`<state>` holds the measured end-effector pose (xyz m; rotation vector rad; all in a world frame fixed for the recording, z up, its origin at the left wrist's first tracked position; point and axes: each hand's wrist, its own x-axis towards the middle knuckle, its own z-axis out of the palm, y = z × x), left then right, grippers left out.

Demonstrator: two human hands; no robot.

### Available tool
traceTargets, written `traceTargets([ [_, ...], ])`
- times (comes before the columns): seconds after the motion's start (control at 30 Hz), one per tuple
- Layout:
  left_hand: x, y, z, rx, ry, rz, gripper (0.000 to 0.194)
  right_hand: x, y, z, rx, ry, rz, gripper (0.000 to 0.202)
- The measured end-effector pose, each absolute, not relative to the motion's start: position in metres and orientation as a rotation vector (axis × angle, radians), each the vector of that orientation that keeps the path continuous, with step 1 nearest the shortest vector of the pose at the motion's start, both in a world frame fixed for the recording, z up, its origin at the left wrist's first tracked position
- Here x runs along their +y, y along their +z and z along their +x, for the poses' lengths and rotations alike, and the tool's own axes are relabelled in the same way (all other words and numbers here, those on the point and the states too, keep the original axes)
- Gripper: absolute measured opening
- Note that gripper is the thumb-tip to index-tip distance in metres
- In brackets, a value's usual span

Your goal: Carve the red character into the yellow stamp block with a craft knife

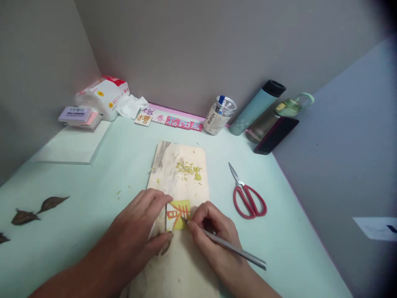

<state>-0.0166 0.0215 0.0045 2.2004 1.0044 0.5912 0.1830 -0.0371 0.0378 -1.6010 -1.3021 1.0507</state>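
Observation:
A small square tile [177,215], yellow and white with an orange character, lies on a pale wooden board [192,265]. My left hand [139,225] grips the tile's left side, thumb at the lower edge and fingers at the upper edge. In my right hand [214,231] is a slim grey metal carving tool [235,249], held like a pen, its tip at the tile's right part. Yellow-green shavings [188,169] are scattered on the board beyond the tile.
Red-handled scissors [249,200] lie right of the board. At the back stand a tissue pack [105,95], character tiles [182,123], a clear cup [217,118], a blue bottle [256,109], a green bottle [266,120] and a phone [276,135]. Dry leaves [26,217] lie left.

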Motion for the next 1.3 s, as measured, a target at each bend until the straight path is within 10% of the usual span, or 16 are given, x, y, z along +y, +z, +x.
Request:
traceTargets([
  [1.3, 0.031, 0.002, -0.024, 0.913, 0.591, 2.173, 0.036, -0.039, 0.031, 0.186, -1.290, 1.073, -1.599, 0.025],
])
